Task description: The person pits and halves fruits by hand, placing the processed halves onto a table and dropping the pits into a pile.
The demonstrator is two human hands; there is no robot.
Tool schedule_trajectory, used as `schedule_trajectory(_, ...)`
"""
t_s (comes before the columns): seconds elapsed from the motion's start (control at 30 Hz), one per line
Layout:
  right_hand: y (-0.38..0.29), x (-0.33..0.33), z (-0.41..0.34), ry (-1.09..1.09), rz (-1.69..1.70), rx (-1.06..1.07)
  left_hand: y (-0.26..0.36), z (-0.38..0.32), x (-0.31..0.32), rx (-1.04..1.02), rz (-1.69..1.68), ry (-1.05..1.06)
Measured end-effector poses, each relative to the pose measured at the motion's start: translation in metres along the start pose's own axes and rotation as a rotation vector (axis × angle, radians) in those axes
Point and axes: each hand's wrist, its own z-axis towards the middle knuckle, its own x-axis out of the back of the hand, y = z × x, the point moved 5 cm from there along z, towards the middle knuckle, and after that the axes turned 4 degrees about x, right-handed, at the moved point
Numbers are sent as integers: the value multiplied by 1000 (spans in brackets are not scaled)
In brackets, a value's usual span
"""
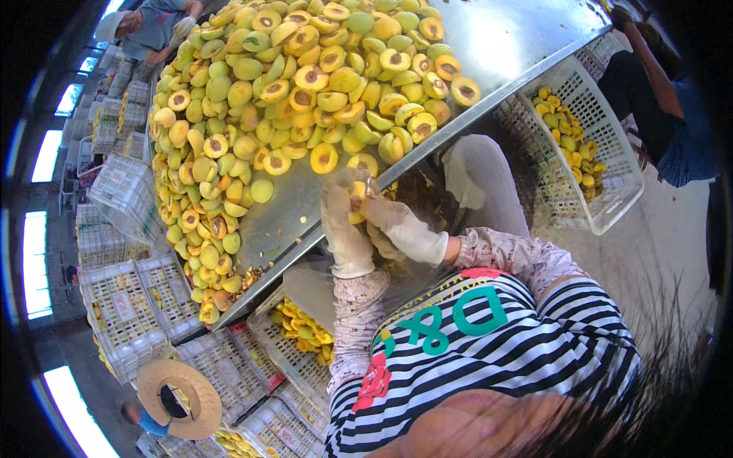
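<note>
My left hand (345, 226), in a worn whitish glove, holds a cut yellow stone-fruit half (356, 209), apricot-like, with its brown centre showing. My right hand (404, 229), gloved alike, meets it from the right, thumb and fingers closed at the fruit. A small shiny metal tool (367, 185) shows at the right hand's fingertips; its full shape is hidden. Both hands are over the near edge of a metal table (298, 200). Beyond them lies a big heap of halved yellow-green fruit (309, 103), some halves cut side up with brown centres.
A white plastic crate (615, 172) with fruit pieces stands at the right, another crate (275, 349) below the table at the left. Stacked crates (123, 297) fill the left side. A co-worker (140, 28) is at the upper left, another person (658, 97) at the right. A straw hat (200, 395) shows lower left.
</note>
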Motion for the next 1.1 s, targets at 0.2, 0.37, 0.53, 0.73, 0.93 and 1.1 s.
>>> schedule_trajectory(0.2, -41, 0, -3, 191, -589, 630, 16, -8, 9, -12, 215, 166)
schedule_trajectory(0.37, -61, -18, -5, 156, -1235, 897, -14, -6, 24, 6, -25, 156)
schedule_trajectory(0.53, -45, -22, 8, 171, -1405, 852, -20, -7, 40, -33, 100, 211)
schedule_trajectory(0.73, -17, -38, 17, 42, -1472, 628, -18, -7, 71, 11, -63, 204)
schedule_trajectory(0.93, 35, -7, 9, -93, -695, 116, 2, -13, 67, 129, -235, 337)
schedule_trajectory(1.1, 18, -26, 22, -54, -698, 81, -8, -13, 70, 96, -363, 217)
